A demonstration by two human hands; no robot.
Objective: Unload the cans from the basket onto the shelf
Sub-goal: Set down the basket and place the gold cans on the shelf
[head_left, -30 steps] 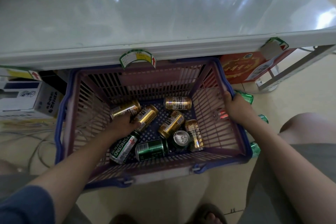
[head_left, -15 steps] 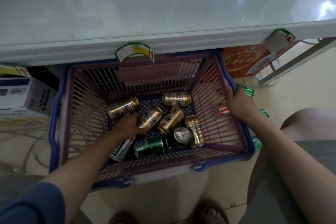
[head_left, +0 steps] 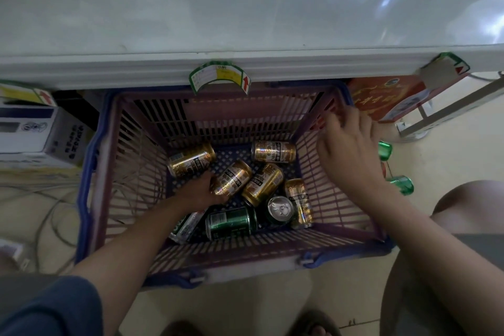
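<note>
A purple basket with a blue rim (head_left: 90, 172) stands on the floor against a white shelf (head_left: 245, 8). Several cans lie in it: gold ones (head_left: 191, 159) (head_left: 273, 151) (head_left: 261, 184), a green one (head_left: 231, 222), a green-and-white one (head_left: 186, 226) partly under my forearm, and one upright showing its silver top (head_left: 281, 209). My left hand (head_left: 201, 189) is down in the basket, its fingers wrapped round the lower end of a gold can (head_left: 234, 174). My right hand (head_left: 351, 150) hovers over the right wall with fingers apart, holding nothing.
Green bottles (head_left: 384, 150) lie on the floor right of the basket, a red box (head_left: 387, 98) sits under the shelf, and a white box (head_left: 32, 133) is at left with cables (head_left: 41, 199) beside it. Price tags (head_left: 218, 79) hang from the shelf edge. My knee (head_left: 469, 207) is at right.
My right hand has let go of the basket's right rim and moved forward and inward with fingers spread. My left hand has shifted onto the gold can and closed on it.
</note>
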